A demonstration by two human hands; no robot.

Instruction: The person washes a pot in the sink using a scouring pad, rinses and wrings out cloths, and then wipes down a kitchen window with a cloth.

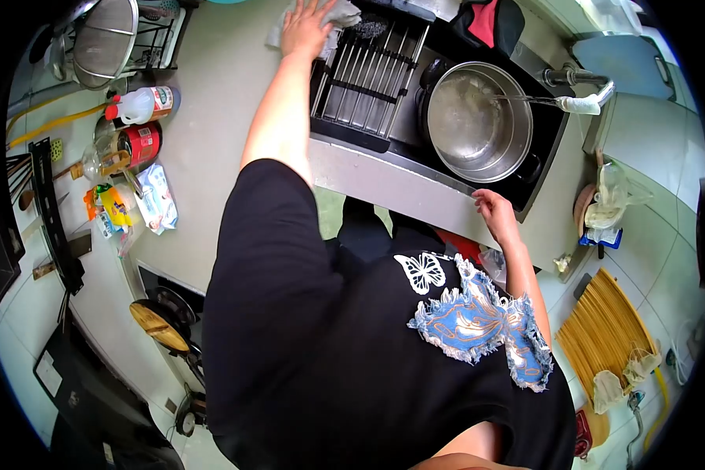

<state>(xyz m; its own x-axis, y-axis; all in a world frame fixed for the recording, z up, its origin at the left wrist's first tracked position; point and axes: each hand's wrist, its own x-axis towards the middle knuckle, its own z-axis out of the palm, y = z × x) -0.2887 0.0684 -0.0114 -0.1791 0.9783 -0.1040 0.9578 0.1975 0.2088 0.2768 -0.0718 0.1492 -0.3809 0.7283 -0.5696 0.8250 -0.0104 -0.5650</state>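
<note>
My left hand (305, 33) reaches to the far counter with its fingers spread, lying against a crumpled grey-white cloth (339, 17). Near it, a dark mesh scouring pad (370, 27) sits at the far end of a metal drying rack (368, 82) laid across the black sink. In the sink's right part stands a steel pot (478, 121), and a stream of water runs into it from the faucet (583, 103). My right hand (497, 211) is at the sink's front rim, its fingers loosely bent with nothing seen in them.
Left on the counter (211, 117) stand several bottles (141, 106), a packet of wipes (157, 200) and a rack holding a strainer (106, 39). A black and red cloth item (487, 23) lies behind the sink. Right are a blue cutting board (623, 66) and a slatted wooden piece (607, 337).
</note>
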